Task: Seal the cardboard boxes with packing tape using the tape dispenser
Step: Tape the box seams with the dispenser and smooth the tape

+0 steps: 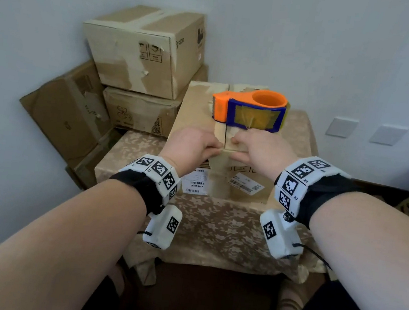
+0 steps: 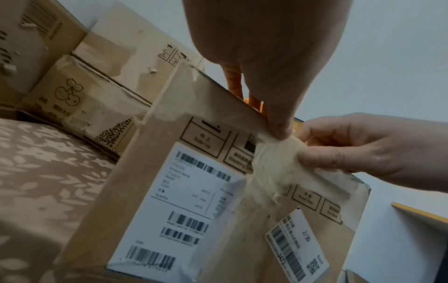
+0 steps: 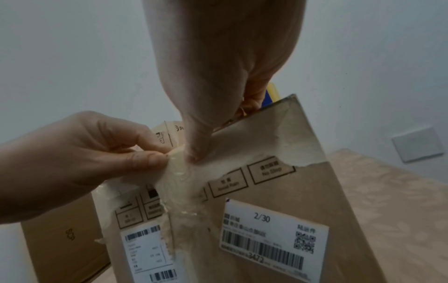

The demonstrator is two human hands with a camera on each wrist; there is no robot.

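On the box (image 1: 199,107) that stands on the table (image 1: 215,224), both the left hand (image 1: 190,144) and the right hand (image 1: 258,149) pinch the tape end (image 2: 278,153) at the front top edge, and the tape dispenser (image 1: 249,108) lies on top behind them.

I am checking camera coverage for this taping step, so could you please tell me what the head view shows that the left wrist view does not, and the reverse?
Only the head view shows the whole orange and blue tape dispenser sitting on top of the brown cardboard box, and the wrist-worn marker bands.

Only the left wrist view shows the box's white barcode labels clearly, and the crumpled end of clear packing tape pinched between fingers.

Both show the left hand and right hand meeting at the box's near top edge, and the stacked boxes behind.
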